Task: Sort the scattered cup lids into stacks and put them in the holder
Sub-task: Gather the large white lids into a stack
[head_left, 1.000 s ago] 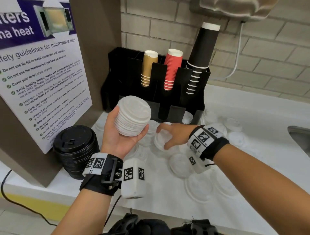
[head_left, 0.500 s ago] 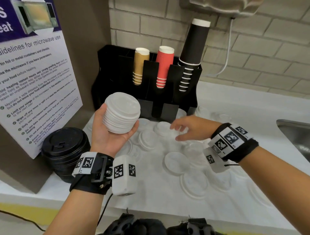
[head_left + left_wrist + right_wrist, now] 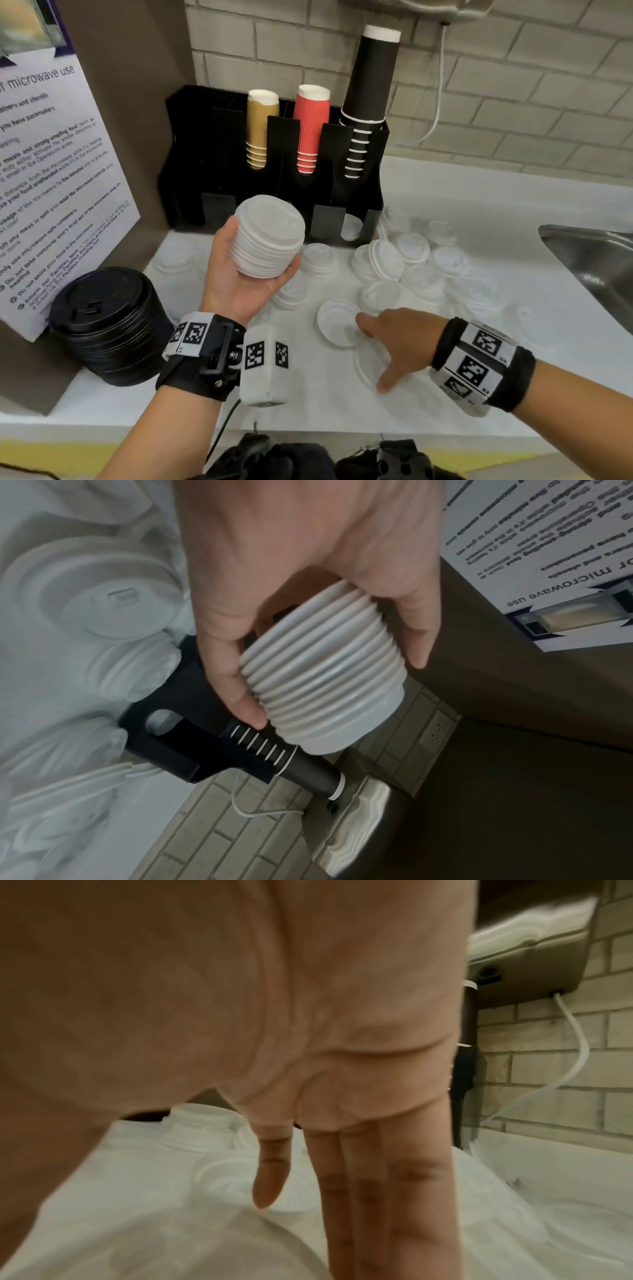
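Observation:
My left hand [image 3: 246,270] grips a stack of white lids [image 3: 269,236] above the counter, in front of the black holder [image 3: 274,164]; in the left wrist view fingers and thumb curl round the stack of white lids [image 3: 325,680]. My right hand [image 3: 390,337] hovers low over the counter with straight, spread fingers [image 3: 377,1191] by an upturned white lid [image 3: 337,323] and a flat lid [image 3: 368,365]. Whether it touches them I cannot tell. Several more white lids [image 3: 411,260] lie scattered behind it.
A stack of black lids [image 3: 109,325] stands at the left beside a microwave notice [image 3: 51,178]. Brown, red and black cup stacks [image 3: 311,126] fill the holder's upper slots. A steel sink [image 3: 596,263] lies at the right. The white counter's front edge [image 3: 308,431] is near.
My right hand has drawn back from the lids near the holder toward me and down to the upturned lid. The left hand with its stack has stayed about where it was.

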A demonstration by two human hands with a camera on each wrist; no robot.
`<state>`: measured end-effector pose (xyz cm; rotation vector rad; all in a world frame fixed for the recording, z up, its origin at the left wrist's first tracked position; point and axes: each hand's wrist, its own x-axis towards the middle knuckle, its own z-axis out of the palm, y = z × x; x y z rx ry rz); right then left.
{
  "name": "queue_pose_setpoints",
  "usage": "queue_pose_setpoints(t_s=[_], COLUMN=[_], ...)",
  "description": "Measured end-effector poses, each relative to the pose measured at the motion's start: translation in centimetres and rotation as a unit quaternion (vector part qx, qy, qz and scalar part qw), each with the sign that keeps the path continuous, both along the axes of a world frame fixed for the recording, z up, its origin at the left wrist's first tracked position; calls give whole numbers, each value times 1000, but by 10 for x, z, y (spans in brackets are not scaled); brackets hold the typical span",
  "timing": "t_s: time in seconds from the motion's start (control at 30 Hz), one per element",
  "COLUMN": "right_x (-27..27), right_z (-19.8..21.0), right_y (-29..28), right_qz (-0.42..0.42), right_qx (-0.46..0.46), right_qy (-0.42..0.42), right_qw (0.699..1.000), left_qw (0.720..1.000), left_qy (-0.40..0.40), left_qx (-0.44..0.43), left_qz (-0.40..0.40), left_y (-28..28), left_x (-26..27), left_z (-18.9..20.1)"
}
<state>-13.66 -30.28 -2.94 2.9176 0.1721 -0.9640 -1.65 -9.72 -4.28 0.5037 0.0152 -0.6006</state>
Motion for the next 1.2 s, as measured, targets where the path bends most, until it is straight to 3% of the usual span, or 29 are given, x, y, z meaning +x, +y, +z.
queue_pose_setpoints(t_s=[0.3, 0.47, 0.53, 0.67, 0.77, 1.2], right_x=[6, 25, 30, 34, 35, 32], right_z=[29, 67, 76, 71, 57, 35], right_y=[-20, -44, -47, -32, -15, 5], right_qz=[-37, -83, -109, -129, -150, -153], right_qx=[95, 209, 293, 456, 499, 470], right_qy=[44, -58, -140, -291, -351, -394], right_qw=[994, 973, 940, 831, 778, 775], left_qw=[998, 997, 996, 991, 990, 990], left_qy=[15, 32, 48, 56, 69, 33], left_qx=[-27, -21, -19, -3, 9, 41], left_qz=[-46, -61, -75, -118, -119, -129], left_y=[-17, -29, -33, -42, -49, -61], left_x=[-4, -6, -7, -11, -15, -21], left_z=[-5, -5, -7, -8, -12, -24])
